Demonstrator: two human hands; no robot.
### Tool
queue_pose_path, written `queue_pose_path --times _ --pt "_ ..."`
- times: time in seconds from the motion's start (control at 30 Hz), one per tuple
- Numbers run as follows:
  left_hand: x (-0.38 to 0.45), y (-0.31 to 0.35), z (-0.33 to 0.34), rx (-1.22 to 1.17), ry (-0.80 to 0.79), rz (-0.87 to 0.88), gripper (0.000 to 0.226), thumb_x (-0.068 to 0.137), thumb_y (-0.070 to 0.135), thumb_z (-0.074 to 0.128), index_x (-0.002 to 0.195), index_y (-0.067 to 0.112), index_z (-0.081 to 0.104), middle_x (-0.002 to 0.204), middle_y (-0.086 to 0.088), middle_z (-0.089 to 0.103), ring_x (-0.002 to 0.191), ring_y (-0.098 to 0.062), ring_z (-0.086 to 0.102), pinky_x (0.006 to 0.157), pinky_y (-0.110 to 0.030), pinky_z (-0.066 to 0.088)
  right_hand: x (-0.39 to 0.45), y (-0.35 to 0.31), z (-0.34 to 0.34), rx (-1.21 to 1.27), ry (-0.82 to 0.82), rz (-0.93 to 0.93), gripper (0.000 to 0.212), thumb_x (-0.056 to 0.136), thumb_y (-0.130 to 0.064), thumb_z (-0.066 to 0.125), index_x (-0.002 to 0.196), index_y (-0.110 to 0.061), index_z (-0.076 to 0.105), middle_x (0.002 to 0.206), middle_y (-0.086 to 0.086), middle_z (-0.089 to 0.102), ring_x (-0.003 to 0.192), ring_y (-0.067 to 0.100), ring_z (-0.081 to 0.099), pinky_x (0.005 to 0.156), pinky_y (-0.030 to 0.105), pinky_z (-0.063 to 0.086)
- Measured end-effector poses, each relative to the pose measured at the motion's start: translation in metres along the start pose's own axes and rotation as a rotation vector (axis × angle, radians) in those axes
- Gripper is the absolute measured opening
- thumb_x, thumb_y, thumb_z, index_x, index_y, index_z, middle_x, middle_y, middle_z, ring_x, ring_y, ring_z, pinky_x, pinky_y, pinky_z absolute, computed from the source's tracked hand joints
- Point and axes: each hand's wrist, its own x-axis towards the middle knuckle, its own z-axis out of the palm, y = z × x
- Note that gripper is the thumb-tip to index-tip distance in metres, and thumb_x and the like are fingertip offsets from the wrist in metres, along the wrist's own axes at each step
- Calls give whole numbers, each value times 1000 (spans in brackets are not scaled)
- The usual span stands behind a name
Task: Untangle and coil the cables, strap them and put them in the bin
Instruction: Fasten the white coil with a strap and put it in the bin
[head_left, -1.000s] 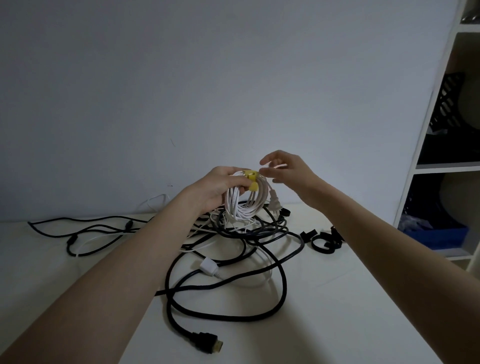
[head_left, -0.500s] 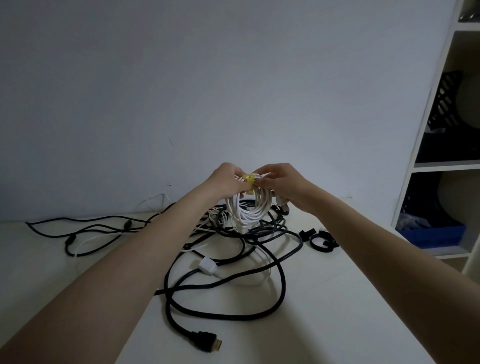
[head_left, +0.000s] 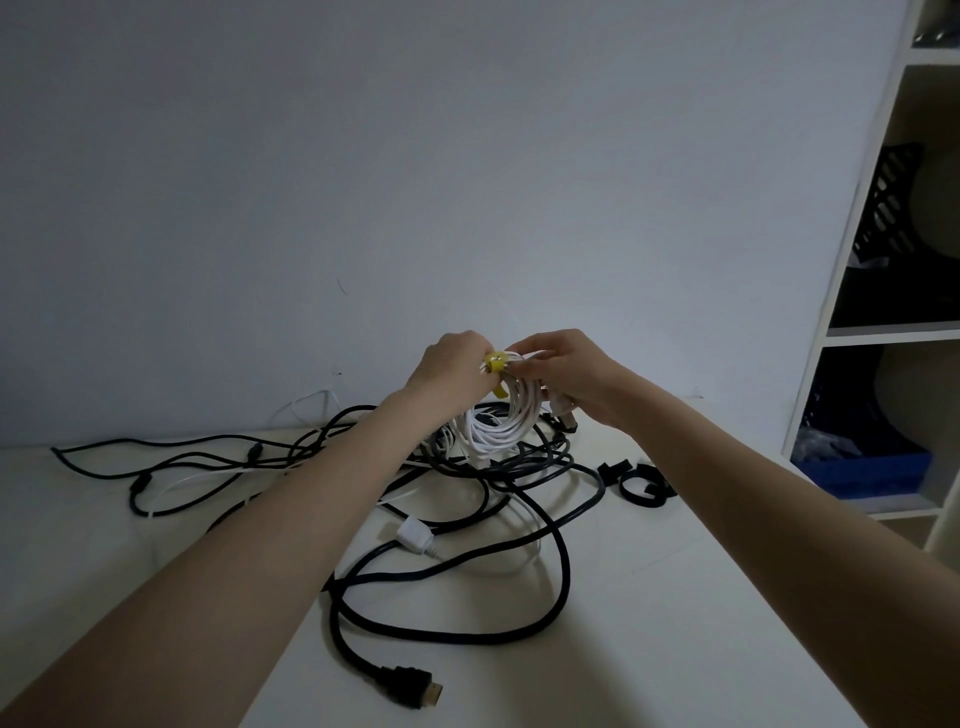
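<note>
On the left part of the white table (head_left: 649, 649) thin black cables (head_left: 171, 457) trail out from a tangle toward the wall. Nearer the middle, the left hand (head_left: 449, 366) is raised above the pile, its grip closed round the top of a coiled white cable (head_left: 506, 423), whose loops hang down between both hands, clear of the table. A yellow strap (head_left: 493, 364) wraps the top of the coil, one end dangling just below. The right hand (head_left: 563, 371) meets it from the other side, its fingers pinching the coil just beside the strap. Below lies the loose tangle: a thick black cable (head_left: 561, 582) looping forward to a gold-tipped black plug (head_left: 410, 686), with a white plug (head_left: 415, 535) among the loops. Further right, black straps (head_left: 641, 480) lie on the table. At the far right, a white shelf unit (head_left: 852, 249) holds a blue bin (head_left: 878, 475) in its lower compartment.
</note>
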Motion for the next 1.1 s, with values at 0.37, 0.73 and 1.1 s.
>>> queue_pose_path --times 0.37,0.73,1.1 --pt "-10 -3 5 480 63 144 20 94 18 52 108 4 53 104 -14 60 93 -31 58 65 -30 34 -10 -11 0 119 -152 98 13 87 -4 63 99 0 59 78 12 62 53 9 61 49 18 47" --pt "-13 -10 2 424 76 135 23 97 20 48 112 2 52 106 -16 61 95 -30 59 67 -30 38 -1 -5 14 100 -71 -9 19 83 -16 69 98 -3 70 84 14 67 69 17 61 59 22 47" --pt "-13 -17 3 264 18 48 46 92 9 54 131 2 30 101 -16 60 81 -26 55 65 -31 41 1 -7 36 -262 13 -203 35 80 -11 70 109 -10 51 95 8 73 82 16 65 74 20 48"
